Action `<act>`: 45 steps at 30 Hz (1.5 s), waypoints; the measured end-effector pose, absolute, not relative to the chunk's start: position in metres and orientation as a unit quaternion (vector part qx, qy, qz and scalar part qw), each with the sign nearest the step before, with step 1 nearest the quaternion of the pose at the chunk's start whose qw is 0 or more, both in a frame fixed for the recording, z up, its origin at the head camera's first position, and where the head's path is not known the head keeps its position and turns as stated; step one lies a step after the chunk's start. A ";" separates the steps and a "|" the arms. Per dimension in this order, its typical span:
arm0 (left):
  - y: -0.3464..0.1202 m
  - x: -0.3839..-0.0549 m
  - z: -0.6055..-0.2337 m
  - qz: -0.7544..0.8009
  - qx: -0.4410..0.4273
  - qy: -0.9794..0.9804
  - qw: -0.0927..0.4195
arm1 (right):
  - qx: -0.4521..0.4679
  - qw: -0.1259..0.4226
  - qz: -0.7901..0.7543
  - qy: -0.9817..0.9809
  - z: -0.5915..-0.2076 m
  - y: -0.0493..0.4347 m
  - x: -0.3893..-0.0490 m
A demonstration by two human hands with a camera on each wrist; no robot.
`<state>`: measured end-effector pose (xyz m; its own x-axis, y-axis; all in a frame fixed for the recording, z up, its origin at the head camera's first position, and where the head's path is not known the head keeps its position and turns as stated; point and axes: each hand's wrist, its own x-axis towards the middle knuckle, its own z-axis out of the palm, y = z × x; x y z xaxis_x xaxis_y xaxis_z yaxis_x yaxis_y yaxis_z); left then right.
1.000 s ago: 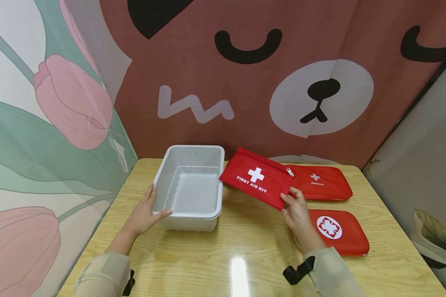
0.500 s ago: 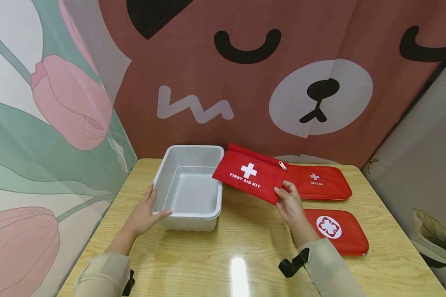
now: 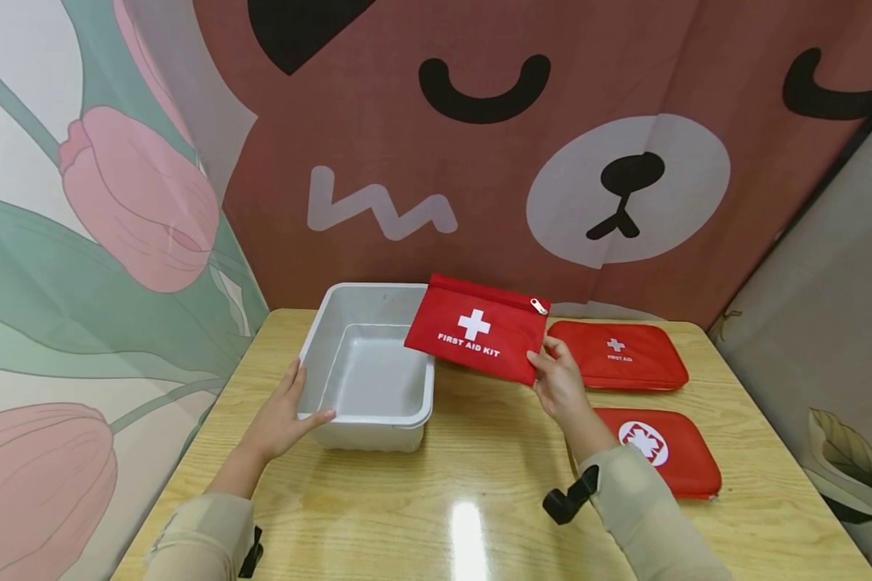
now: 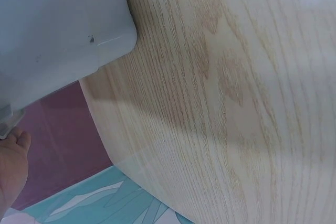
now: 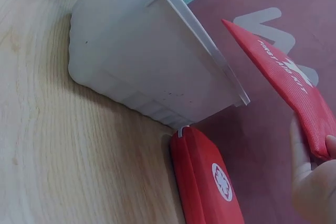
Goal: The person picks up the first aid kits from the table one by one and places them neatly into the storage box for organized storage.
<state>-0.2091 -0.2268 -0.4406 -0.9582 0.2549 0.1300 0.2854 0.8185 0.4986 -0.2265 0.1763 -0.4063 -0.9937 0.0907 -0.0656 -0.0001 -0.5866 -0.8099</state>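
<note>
Tulip-patterned cloth (image 3: 145, 202) fills the left of the frame beside a wooden worktop (image 3: 378, 516). Left of centre, the left hand (image 3: 279, 415) touches the grey bin (image 3: 378, 421), thumb and fingers spread. At centre, the red pouch (image 3: 477, 327) overlaps the bin's right edge, its lower-right corner pinched in the right hand (image 3: 558, 383). Bringing it over the bin seems the step; lowering it would call for clearing that edge. Rightward lie the far case (image 3: 647, 359) and near case (image 3: 686, 464), the latter partly behind the sleeve (image 3: 647, 508).
</note>
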 end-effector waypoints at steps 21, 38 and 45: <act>-0.226 -0.208 -0.438 -0.251 -0.151 -0.956 0.033 | -0.077 0.014 0.874 -0.479 -0.398 0.156 -0.236; -0.227 -0.209 -0.437 -0.252 -0.143 -0.957 0.019 | -0.047 -0.002 0.856 -0.514 -0.398 0.141 -0.243; -0.226 -0.209 -0.435 -0.259 -0.143 -0.955 0.013 | -0.053 -0.005 0.841 -0.538 -0.396 0.135 -0.247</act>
<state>-0.2088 -0.2262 -0.4354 -0.9590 0.2656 0.0986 0.2790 0.8253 0.4909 -0.2468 0.1354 -0.3963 -0.9944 0.0484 -0.0938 0.0649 -0.4209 -0.9048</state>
